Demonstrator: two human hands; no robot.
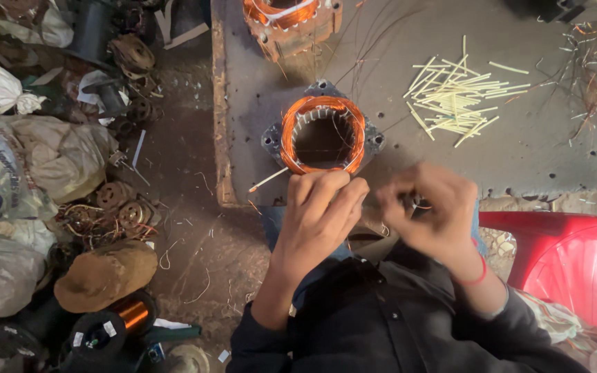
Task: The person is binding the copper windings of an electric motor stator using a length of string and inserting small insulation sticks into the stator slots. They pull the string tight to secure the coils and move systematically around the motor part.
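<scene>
A motor stator (323, 135) with a ring of copper winding lies flat on the grey worktable (519, 159). My left hand (320, 207) rests against its near rim, fingers curled on the winding edge. My right hand (430, 211) is just right of it, blurred, fingers pinched together on something thin, perhaps a wire or a stick; I cannot tell which. A pale stick (268, 180) pokes out from the stator's lower left. A red band circles my right wrist.
A heap of pale yellow sticks (457, 97) lies at the table's back right, loose copper wire (595, 76) beyond it. A second wound stator (290, 21) sits at the back. Sacks, rotors and copper wire spools (115, 321) crowd the floor left. A red plastic chair (575, 262) stands right.
</scene>
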